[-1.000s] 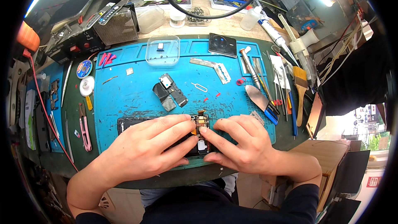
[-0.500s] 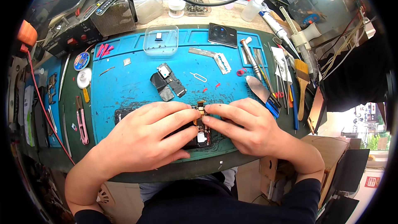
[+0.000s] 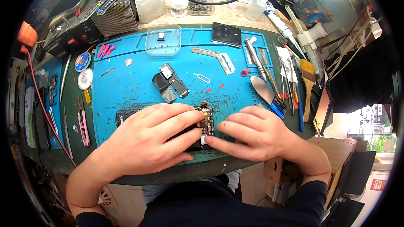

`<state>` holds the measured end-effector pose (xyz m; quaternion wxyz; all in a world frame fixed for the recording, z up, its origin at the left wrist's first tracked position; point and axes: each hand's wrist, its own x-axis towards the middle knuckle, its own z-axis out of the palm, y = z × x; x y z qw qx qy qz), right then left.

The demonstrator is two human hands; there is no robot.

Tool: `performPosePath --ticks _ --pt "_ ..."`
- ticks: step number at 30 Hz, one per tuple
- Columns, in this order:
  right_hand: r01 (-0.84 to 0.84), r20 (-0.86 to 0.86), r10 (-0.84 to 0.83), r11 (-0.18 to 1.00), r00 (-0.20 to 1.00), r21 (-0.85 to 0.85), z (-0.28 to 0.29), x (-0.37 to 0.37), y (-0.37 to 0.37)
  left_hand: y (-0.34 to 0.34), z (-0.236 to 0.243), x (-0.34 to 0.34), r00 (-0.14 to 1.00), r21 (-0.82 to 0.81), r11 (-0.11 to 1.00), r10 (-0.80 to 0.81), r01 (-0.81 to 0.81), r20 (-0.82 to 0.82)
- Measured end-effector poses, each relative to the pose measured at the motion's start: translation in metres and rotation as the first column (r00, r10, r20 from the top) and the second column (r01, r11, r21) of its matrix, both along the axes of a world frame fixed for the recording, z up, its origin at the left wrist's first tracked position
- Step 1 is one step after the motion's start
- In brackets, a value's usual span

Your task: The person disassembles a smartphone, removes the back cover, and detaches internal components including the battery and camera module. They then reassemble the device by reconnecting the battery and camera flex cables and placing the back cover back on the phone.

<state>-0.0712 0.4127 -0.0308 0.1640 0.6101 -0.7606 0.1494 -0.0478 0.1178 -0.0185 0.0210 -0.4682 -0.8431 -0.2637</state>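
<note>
An opened black phone [image 3: 126, 115] with exposed circuit parts [image 3: 206, 120] lies on the blue mat [image 3: 227, 92]. My left hand [image 3: 149, 138] covers much of it, fingers curved over its body, tips beside the exposed board. At the phone's lower right, a fingertip of my right hand [image 3: 256, 134] touches or nearly touches a white patch [image 3: 204, 140]; the other fingers are bent, with nothing visible between them. Detached dark covers [image 3: 176, 86], a SIM pin [image 3: 202, 77] and small red bits [image 3: 221, 85] lie just behind the phone.
A clear dish [image 3: 163, 44], another black phone [image 3: 226, 33] and razor blade [image 3: 225, 64] lie at the back. Right are a metal spatula [image 3: 263, 90], screwdrivers and a brush [image 3: 307, 88]. Pink pliers [image 3: 84, 130], spools [image 3: 85, 77] and an instrument box [image 3: 73, 38] stand left.
My right fingertips have moved from the upper board down and back to the phone's lower right. My left hand stays over the phone, which sits slightly higher in the picture than a second ago.
</note>
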Motion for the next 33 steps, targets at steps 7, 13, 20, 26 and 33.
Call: performPosePath --ticks 7,13,20,26,33 --pt "-0.02 -0.133 0.024 0.999 0.991 0.032 -0.001 0.0 -0.005 0.0 0.0 0.0 1.0 -0.002 1.0 -0.002 0.002 0.003" --pt "-0.003 -0.051 0.001 0.999 0.999 -0.044 -0.004 -0.002 -0.006 0.0 -0.001 0.001 1.0 0.007 1.0 0.007 -0.007 0.004" --pt "0.037 0.249 -0.016 0.996 0.968 -0.081 0.006 -0.02 -0.012 0.0 0.0 -0.001 1.0 0.009 1.0 -0.005 0.005 0.004" --pt "-0.108 0.245 0.125 0.991 0.961 -0.083 0.0 -0.041 -0.02 -0.001 0.0 0.0 1.0 -0.019 1.0 -0.003 0.003 0.006" --pt "-0.149 0.263 0.161 0.987 0.951 -0.066 -0.003 -0.048 -0.021 0.0 -0.001 0.0 1.0 -0.033 0.999 0.009 -0.009 0.001"
